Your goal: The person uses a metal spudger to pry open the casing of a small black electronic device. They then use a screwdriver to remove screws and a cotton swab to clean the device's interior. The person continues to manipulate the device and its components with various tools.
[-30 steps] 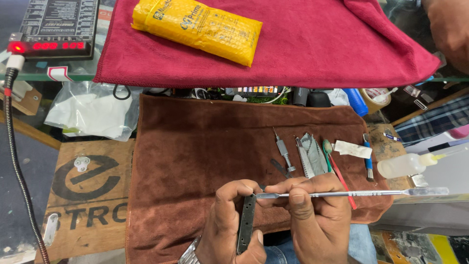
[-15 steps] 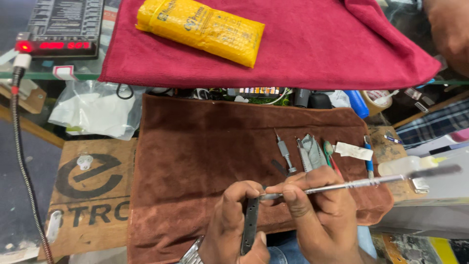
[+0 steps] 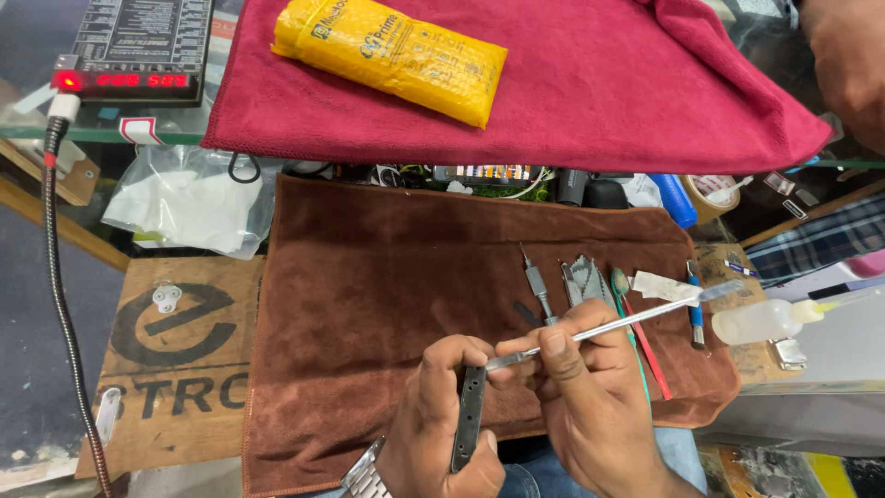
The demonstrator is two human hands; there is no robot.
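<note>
My left hand (image 3: 433, 420) grips a dark flat phone (image 3: 468, 420) held edge-on over the lower part of a brown cloth (image 3: 387, 286). My right hand (image 3: 590, 406) pinches a long thin metal tool (image 3: 636, 318) whose near tip meets the phone's top edge; its flat far end points up and right. Just beyond my right hand, several small tools (image 3: 581, 281) lie in a row on the cloth, among them tweezers, a pointed pick (image 3: 535, 281) and a red-handled one (image 3: 645, 346).
A red cloth (image 3: 590, 83) carrying a yellow padded packet (image 3: 392, 55) covers the glass shelf behind. A red-digit display unit (image 3: 129, 55) sits far left, with a flexible cable (image 3: 60, 267) hanging down. A clear squeeze bottle (image 3: 765, 321) lies right; another person's arm (image 3: 848, 55) is top right.
The long metal tool has tilted, its far end rising from level toward the upper right. Both hands have stayed over the cloth's lower edge, still holding phone and tool.
</note>
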